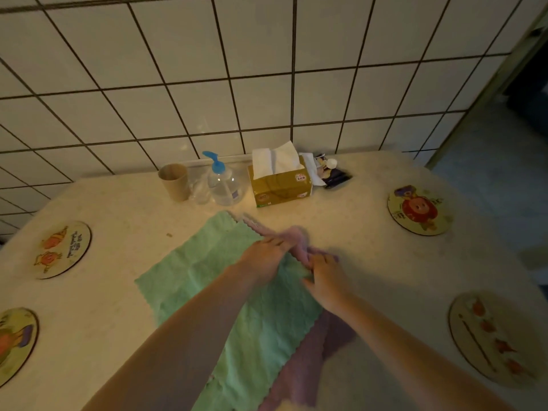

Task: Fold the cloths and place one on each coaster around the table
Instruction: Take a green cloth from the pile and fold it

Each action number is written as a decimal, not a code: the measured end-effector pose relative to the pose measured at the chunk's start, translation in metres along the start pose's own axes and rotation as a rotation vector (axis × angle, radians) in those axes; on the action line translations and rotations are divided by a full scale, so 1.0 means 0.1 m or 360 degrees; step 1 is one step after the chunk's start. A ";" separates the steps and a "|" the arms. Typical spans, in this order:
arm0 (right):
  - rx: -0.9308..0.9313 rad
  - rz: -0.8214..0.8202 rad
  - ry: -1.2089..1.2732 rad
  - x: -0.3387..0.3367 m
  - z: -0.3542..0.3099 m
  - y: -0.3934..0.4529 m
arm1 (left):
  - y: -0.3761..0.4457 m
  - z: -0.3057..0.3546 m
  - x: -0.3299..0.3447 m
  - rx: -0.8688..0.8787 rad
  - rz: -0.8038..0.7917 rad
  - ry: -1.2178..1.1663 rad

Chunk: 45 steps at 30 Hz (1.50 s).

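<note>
Pink cloth (299, 243) is bunched, seemingly pinched by left hand (264, 259) and right hand (327, 277) above the green cloth (207, 271); folding begins, coasters (419, 210) await.

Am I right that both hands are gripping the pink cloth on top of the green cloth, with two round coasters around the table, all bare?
Not quite: the head view shows four round coasters, not two. Both hands, left hand and right hand, grip the pink cloth over the green cloth, and every coaster is bare.

coasters: four, two at left edge (63, 249) (14, 344), two at right (419, 209) (498, 339)
cloths: two, green (213, 280), purple (299, 372)
hands: two (264, 258) (329, 280)
cup: one (175, 181)
pump bottle: one (221, 180)
tissue box: one (280, 185)
</note>
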State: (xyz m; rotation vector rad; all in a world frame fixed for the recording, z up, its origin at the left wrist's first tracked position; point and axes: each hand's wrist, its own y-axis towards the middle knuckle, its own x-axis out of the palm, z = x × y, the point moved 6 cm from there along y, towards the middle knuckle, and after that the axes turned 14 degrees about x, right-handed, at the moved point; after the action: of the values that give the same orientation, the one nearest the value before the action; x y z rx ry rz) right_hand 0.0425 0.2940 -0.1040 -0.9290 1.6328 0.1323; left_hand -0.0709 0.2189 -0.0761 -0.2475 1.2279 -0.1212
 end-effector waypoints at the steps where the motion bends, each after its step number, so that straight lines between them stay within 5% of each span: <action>1: -0.0003 -0.0025 -0.0001 -0.01 0.00 0.02 | 0.03 0.01 0.00 0.0001 -0.0005 0.0020; 11: -0.0288 -0.0034 0.0295 -0.33 -0.26 -0.19 | -0.09 0.10 -0.34 0.0234 0.0187 0.0123; 17: -0.0678 -0.0353 0.0632 -0.57 -0.70 -0.66 | -0.54 -0.09 -0.37 0.0088 0.0005 0.0489; 25: -0.0737 -0.0464 0.0756 -0.74 -1.20 -1.09 | -1.58 -0.67 -0.41 -0.0374 0.0053 0.0370; 30: -0.0715 -0.0209 0.0553 -0.79 -1.63 -1.37 | -2.50 -0.95 -0.65 -0.0571 0.0266 0.0425; 40: -0.1027 0.0597 0.0595 -0.86 -3.07 -2.51 | -4.77 -1.12 -1.44 -0.0446 0.1265 0.0721; 45: -0.1100 0.0685 0.0604 -0.43 -3.30 -2.96 | -5.72 -1.11 -1.15 -0.0475 0.1288 0.0732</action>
State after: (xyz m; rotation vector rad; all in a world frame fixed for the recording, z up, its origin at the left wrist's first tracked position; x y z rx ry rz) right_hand -0.0299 -0.0661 0.1479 -1.1412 2.1800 0.9079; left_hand -0.1908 -0.3215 0.1387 0.0412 1.7181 0.7461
